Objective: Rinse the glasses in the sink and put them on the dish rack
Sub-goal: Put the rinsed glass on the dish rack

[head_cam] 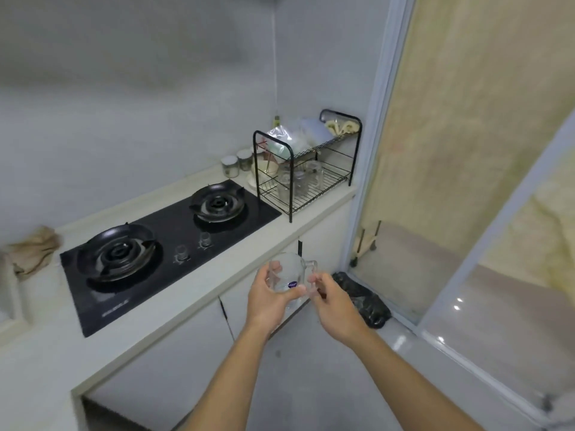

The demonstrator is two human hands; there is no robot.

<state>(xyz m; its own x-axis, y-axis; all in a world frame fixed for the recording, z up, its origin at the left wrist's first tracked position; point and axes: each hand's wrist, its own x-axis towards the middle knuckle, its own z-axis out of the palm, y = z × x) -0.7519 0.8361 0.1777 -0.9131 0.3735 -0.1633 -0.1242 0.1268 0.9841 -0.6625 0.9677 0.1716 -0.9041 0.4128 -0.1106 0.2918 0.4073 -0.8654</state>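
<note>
Left hand (267, 301): fingers wrapped round the body of a clear mug (287, 275), thumb across the front just beside a purple sticker. Firm grasp.
Right hand (333, 303): fingers curled, tips pinching the lower end of the mug's handle; the contact is slightly blurred.
Mug: upright, held in the air between both hands, in front of the counter (199, 293) edge, below counter height in this view. Handle points right.
Counter, beyond the hands: black two-burner hob (161, 253). At its far right end stands a black wire rack (290, 188), two tiers; clear glasses (295, 180) on the lower tier, bags and cloths on the upper.
Two lidded jars (230, 166) stand just left of the rack.
Crumpled cloth (34, 250) lies left of the hob.
Floor, right of the hands: black bag (367, 301) by the sliding door.
</note>
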